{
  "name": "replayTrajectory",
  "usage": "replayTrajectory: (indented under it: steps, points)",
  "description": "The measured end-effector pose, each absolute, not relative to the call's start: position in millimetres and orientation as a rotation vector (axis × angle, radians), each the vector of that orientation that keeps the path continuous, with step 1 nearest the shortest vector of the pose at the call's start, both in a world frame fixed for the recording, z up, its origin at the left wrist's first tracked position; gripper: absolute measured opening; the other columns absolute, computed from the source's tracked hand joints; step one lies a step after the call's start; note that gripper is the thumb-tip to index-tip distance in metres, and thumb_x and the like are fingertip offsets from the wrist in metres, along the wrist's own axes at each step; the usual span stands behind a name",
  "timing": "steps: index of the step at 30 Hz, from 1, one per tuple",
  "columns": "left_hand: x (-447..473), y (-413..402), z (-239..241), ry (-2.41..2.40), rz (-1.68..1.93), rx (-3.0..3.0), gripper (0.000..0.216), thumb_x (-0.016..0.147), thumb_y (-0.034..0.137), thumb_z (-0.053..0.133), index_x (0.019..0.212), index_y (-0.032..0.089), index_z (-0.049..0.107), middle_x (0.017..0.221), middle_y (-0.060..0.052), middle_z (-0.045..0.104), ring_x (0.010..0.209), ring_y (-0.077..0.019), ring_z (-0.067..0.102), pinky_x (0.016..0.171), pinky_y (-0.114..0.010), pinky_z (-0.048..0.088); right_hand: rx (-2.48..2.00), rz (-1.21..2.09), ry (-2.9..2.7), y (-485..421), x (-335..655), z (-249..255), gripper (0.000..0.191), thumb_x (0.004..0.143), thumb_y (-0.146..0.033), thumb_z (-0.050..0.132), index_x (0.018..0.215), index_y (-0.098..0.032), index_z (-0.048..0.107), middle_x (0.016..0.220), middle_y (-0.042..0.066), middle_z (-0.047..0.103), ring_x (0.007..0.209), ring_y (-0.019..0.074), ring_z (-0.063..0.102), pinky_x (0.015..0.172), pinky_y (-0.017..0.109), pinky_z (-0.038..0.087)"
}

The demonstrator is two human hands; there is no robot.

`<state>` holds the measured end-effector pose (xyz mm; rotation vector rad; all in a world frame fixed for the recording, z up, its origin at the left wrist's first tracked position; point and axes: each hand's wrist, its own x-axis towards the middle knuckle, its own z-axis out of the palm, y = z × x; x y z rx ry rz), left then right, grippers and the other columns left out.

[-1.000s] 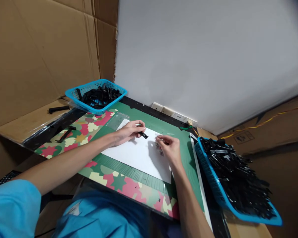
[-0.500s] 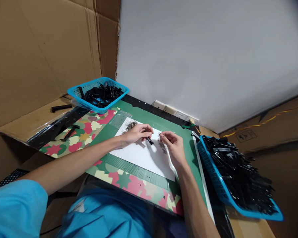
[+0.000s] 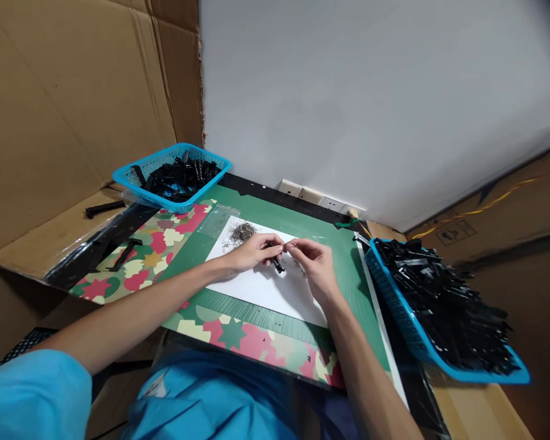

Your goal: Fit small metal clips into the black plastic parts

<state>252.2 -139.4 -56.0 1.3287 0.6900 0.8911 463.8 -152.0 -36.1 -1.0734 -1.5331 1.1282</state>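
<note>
The black part [image 3: 278, 266] is in your left hand [image 3: 256, 251], over the white sheet [image 3: 259, 290]; that grip is closed around it, one end poking out below your fingers. Your right hand [image 3: 315, 261] is just beside, thumb and forefinger near your left fingertips; you cannot tell from this view whether its grip is closed on anything small. A dark pile of tiny pieces [image 3: 241, 233] lies on the sheet beyond your left hand. Under the sheet is the green mat [image 3: 275, 214], on a patterned surface [image 3: 252, 349]. Outward, black parts fill the left basket [image 3: 183, 208] and heap the right basket [image 3: 401, 315].
</note>
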Motion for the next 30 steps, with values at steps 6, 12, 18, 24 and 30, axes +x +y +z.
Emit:
replayTrajectory:
  steps: [6,12,18,24,30]
  points:
    - [253,-145,-47,0.689,0.88,1.324,0.042,0.095,0.057,0.076,0.101,0.016,0.069,0.085,-0.003,0.063,0.064,-0.0091,0.054,0.059,-0.023,0.042,-1.051,1.11,-1.524,-150,463,-38,0.032,0.086,-0.05,0.086,0.096,-0.02,0.086,0.099,0.011,0.082,0.087,0.0252,0.072,0.075,0.035,0.056]
    - [254,-145,-43,0.706,0.902,1.296,0.039,0.097,0.054,0.074,0.099,0.016,0.067,0.083,-0.003,0.063,0.062,-0.0084,0.054,0.057,-0.023,0.04,-1.047,1.086,-1.533,-151,464,-37,0.031,0.088,-0.05,0.084,0.096,-0.02,0.086,0.099,0.011,0.081,0.084,0.0234,0.07,0.072,0.034,0.054]
    - [254,-149,-40,0.687,0.875,1.173,0.038,0.095,0.054,0.077,0.102,0.018,0.066,0.081,-0.002,0.062,0.064,-0.0097,0.052,0.058,-0.023,0.038,-1.029,1.068,-1.506,-154,462,-33,0.032,0.088,-0.052,0.084,0.095,-0.021,0.087,0.096,0.01,0.08,0.086,0.0237,0.069,0.078,0.036,0.054]
    - [253,-151,-40,0.636,0.833,1.091,0.037,0.095,0.052,0.078,0.102,0.018,0.066,0.078,0.0,0.06,0.068,-0.011,0.053,0.065,-0.024,0.042,-1.024,1.066,-1.527,-154,461,-30,0.031,0.087,-0.052,0.085,0.092,-0.022,0.087,0.093,0.01,0.079,0.082,0.0224,0.066,0.072,0.034,0.052]
    - [251,-149,-40,0.63,0.845,1.1,0.038,0.093,0.051,0.08,0.104,0.019,0.064,0.079,-0.001,0.061,0.07,-0.0119,0.055,0.067,-0.025,0.043,-1.025,1.08,-1.506,-154,460,-31,0.033,0.086,-0.053,0.085,0.091,-0.021,0.087,0.093,0.009,0.079,0.08,0.0209,0.065,0.069,0.033,0.05]
